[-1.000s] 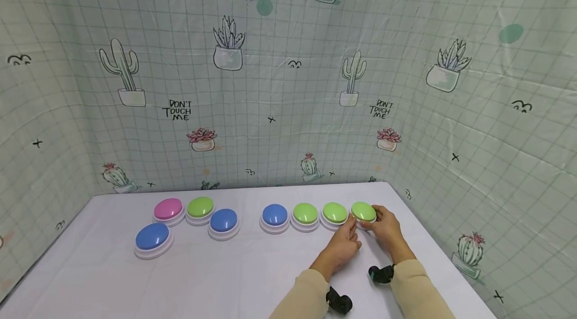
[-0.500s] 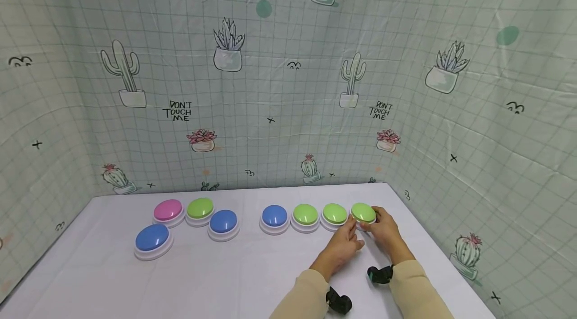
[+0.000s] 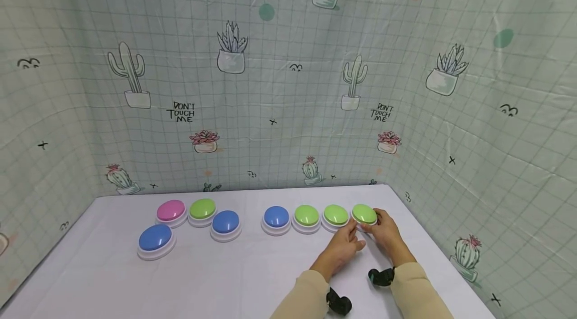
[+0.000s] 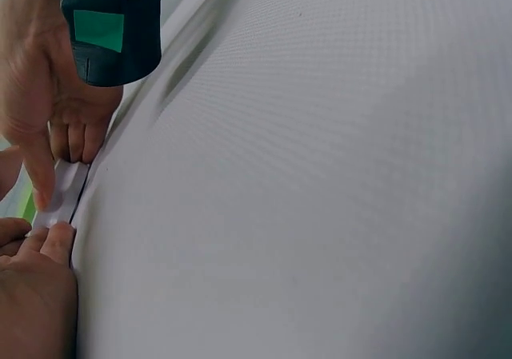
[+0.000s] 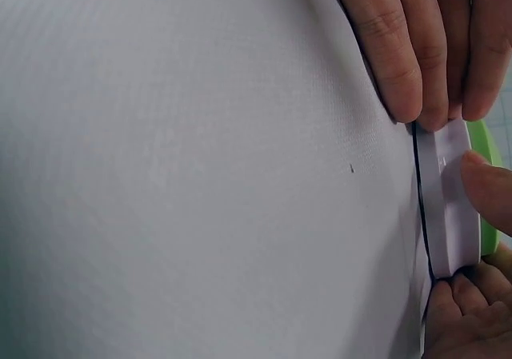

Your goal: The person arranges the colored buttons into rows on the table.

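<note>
At the right end of a row stands a green push button (image 3: 364, 214) with a white round base. My right hand (image 3: 386, 235) grips it, thumb on the front of the base and fingers round the right side. From the left, my left hand (image 3: 339, 248) touches the same base with nearly straight fingertips. The right wrist view shows the left fingers (image 5: 398, 55) above the white base (image 5: 450, 207) and the right thumb (image 5: 490, 189) across it. In the left wrist view, the right hand (image 4: 40, 95) reaches down to the button, with the left hand (image 4: 36, 291) below.
Left of the held button, two more green buttons (image 3: 335, 214) (image 3: 306, 215) and a blue button (image 3: 276, 216) continue the row. Farther left stand a pink button (image 3: 171, 210), a green one (image 3: 202, 208) and two blue ones (image 3: 225, 222) (image 3: 155, 237). A cactus-print cloth (image 3: 270, 93) walls the white table (image 3: 216, 284).
The head view has shifted slightly. Both hands stay at the rightmost green button, and the buttons keep their places.
</note>
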A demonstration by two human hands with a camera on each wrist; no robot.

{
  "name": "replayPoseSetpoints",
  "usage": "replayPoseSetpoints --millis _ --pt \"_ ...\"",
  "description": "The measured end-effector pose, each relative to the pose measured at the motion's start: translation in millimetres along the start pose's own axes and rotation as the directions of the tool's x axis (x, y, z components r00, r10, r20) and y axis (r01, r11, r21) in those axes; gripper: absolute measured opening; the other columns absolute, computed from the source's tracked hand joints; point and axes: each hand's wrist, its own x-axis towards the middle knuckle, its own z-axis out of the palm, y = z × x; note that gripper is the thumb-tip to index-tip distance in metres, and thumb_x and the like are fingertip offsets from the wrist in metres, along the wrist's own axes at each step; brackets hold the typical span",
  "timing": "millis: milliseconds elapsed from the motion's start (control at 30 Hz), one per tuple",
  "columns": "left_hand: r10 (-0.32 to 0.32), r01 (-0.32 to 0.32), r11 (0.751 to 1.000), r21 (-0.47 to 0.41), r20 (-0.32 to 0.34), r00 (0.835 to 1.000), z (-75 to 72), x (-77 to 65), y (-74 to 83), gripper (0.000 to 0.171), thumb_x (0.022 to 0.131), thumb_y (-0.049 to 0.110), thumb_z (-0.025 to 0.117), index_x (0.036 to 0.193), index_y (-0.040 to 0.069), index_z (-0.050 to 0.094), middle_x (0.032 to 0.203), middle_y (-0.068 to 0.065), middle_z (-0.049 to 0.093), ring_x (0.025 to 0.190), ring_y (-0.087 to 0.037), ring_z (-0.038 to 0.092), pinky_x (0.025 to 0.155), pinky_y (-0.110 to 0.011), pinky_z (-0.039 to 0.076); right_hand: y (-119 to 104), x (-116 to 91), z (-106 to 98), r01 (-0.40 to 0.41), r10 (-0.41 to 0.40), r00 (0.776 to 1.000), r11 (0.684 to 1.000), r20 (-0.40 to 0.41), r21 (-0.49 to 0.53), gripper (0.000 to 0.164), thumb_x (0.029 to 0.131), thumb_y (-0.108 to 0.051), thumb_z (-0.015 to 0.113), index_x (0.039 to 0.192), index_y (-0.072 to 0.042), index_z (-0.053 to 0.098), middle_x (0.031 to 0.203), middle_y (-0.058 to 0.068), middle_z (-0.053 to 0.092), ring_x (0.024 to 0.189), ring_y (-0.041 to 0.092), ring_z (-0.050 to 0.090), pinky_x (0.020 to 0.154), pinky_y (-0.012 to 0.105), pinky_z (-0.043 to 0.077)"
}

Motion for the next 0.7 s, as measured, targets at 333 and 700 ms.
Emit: replayPoseSetpoints --millis 333,700 --pt "0.003 -0.003 1.000 0.021 -0.022 1.000 -6.8 -12.6 3.3 0.062 0.097 -0.006 0.067 0.154 -0.009 0.043 0.162 -0.026 0.041 0.149 -0.041 0.041 0.122 -0.048 0.038 2 2 4 0.016 -0.018 1.000 0.996 0.022 0.090 0.081 0.098 -0.007 0.071 0.157 0.016 0.021 0.163 0.039 0.020 0.154 0.052 0.017 0.127 0.060 0.019" --pt "-0.002 0.002 1.000 -0.021 0.002 1.000 -16.3 -30.1 -2.8 0.059 0.098 -0.003 0.068 0.153 -0.007 0.046 0.158 -0.022 0.048 0.149 -0.038 0.042 0.122 -0.049 0.037 7 0 1 -0.055 0.042 0.997 0.970 0.060 0.238 0.096 0.100 -0.021 0.071 0.162 0.012 0.007 0.167 0.037 0.009 0.156 0.052 0.009 0.127 0.063 0.015"
